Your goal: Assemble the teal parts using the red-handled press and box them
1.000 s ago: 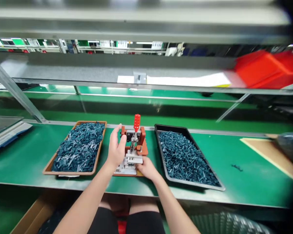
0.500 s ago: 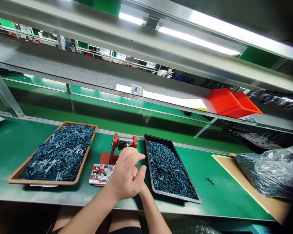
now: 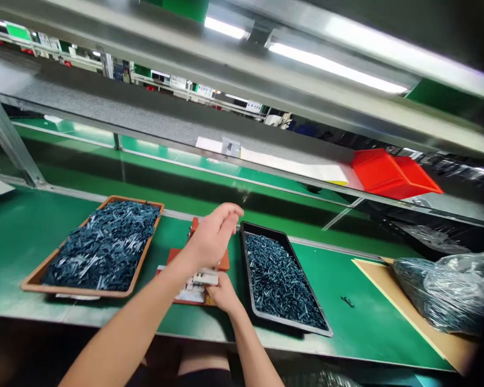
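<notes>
An orange clamp fixture (image 3: 174, 256) with a metal block (image 3: 199, 279) at its front stands on the green bench between two trays. My left hand (image 3: 213, 236) is raised over the back of the fixture, with fingers and thumb drawn together and pointing right. It hides the fixture's lever, and I cannot make out what it holds. My right hand (image 3: 222, 293) rests at the fixture's front edge, fingers curled against the metal block. A brown tray (image 3: 32, 280) on the left and a black tray (image 3: 247, 269) on the right each hold several small dark blue-grey parts.
A clear plastic bag (image 3: 443, 290) of dark parts lies on a tan board (image 3: 387, 277) at the right. A stray part (image 3: 347, 301) lies on the mat beside the black tray. Red bins (image 3: 391, 174) sit on the shelf behind, with a metal frame overhead.
My left hand has risen from pressing low over the fixture to above its back. My right hand has come into view at the fixture's front. The view has shifted slightly.
</notes>
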`<state>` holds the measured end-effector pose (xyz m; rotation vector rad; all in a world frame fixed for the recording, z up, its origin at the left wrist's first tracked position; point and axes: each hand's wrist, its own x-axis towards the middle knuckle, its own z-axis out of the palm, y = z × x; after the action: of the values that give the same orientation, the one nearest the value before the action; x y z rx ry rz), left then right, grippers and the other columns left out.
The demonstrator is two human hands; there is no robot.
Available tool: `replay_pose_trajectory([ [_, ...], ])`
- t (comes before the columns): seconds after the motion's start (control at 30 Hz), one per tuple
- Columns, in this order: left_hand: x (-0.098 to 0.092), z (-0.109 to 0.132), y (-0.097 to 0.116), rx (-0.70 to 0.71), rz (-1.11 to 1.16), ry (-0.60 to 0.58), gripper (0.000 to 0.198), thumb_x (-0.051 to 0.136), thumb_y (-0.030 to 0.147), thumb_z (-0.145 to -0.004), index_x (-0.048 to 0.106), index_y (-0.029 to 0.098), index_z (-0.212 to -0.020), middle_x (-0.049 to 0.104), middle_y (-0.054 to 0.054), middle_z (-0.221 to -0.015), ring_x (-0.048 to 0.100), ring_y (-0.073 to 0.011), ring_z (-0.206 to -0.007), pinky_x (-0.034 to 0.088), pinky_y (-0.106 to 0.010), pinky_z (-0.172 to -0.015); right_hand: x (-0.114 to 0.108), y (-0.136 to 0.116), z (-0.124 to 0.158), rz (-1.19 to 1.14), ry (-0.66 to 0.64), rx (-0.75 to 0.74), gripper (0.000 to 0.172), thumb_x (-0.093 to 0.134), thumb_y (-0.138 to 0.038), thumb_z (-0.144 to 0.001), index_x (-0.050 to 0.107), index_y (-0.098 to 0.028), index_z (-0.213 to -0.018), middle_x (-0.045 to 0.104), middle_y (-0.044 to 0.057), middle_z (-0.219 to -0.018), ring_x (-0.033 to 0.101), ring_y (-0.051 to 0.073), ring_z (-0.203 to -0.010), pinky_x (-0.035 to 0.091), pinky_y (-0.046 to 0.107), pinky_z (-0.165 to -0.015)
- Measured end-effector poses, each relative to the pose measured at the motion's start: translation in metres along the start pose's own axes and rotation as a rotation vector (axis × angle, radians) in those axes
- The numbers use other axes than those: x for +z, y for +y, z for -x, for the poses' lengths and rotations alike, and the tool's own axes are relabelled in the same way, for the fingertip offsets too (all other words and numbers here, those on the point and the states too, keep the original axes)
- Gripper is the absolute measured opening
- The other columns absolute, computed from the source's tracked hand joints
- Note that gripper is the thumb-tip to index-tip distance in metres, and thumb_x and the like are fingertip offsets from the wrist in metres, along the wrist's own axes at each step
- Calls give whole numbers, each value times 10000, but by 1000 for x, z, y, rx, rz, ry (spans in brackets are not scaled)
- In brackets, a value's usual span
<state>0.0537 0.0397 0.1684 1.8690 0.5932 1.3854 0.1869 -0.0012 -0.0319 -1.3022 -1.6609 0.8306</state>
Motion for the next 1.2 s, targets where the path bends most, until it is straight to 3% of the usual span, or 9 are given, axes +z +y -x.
replay_pose_trajectory([
  [0.17,-9,-26,-11,-61,-33,6,410,334,485,-1072,561,216,-1283,689,-51,-953,661,-187,-901,548,-331,-844,3,8,4,129,65,7,171,546,-233,-829,699,-189,-769,715,32,-762,635,212,-720,548,302,-691],
  [0.3,-29,36,-43,65,-386,260,435,420,417,-1047,496,205,-1420,661,-129,-1303,585,-263,-1249,450,-451,-1109,9,14,16,224,216,-87,200,556,-262,-875,745,-209,-910,738,91,-951,673,258,-878,569,372,-806],
  [0.4,-52,101,-89,-65,-527,423,370,450,384,-1024,602,179,-1292,696,-138,-1227,625,-278,-1189,473,-479,-1083,13,17,19,230,208,-135,234,583,-251,-883,765,-229,-1029,733,111,-1080,674,278,-1013,563,411,-907],
  [0.57,-65,166,-141,-312,-440,34,267,525,378,-963,725,219,-887,758,-87,-1137,681,-262,-1116,455,-501,-1122,15,18,15,245,128,-96,230,587,-278,-882,765,-222,-1016,754,92,-1049,698,269,-960,575,412,-900],
  [0.63,-64,171,-144,-351,-368,19,277,558,387,-933,694,218,-760,761,-84,-1140,673,-262,-1121,442,-505,-1129,15,18,14,240,111,-91,232,569,-280,-886,766,-215,-990,764,88,-1029,703,268,-952,577,410,-897],
  [0.8,-68,167,-144,-511,-23,245,442,520,518,-929,568,223,-602,752,-77,-829,702,-245,-911,457,-488,-1117,16,14,15,282,132,-32,279,551,-298,-890,776,-213,-1032,758,104,-1102,689,313,-1034,557,485,-945],
  [0.93,-68,167,-148,-527,10,336,487,540,578,-914,504,226,-580,701,-50,-712,700,-230,-839,456,-469,-1126,20,13,14,253,142,-17,297,555,-301,-894,768,-206,-1077,752,103,-1114,690,299,-1046,551,466,-969],
  [1.07,-54,179,-142,-480,-178,367,342,516,496,-965,648,181,-982,738,-123,-1098,697,-249,-1067,530,-440,-1035,17,9,11,253,197,-69,299,526,-272,-892,760,-198,-1062,751,110,-1100,693,291,-1041,560,441,-958],
  [1.2,-33,230,-112,-360,-467,449,596,562,351,-967,399,206,-1521,481,-191,-1547,461,-320,-1458,394,-574,-1201,9,-1,25,288,265,-80,267,483,-279,-950,727,-208,-1030,738,107,-1020,699,272,-947,578,396,-863],
])
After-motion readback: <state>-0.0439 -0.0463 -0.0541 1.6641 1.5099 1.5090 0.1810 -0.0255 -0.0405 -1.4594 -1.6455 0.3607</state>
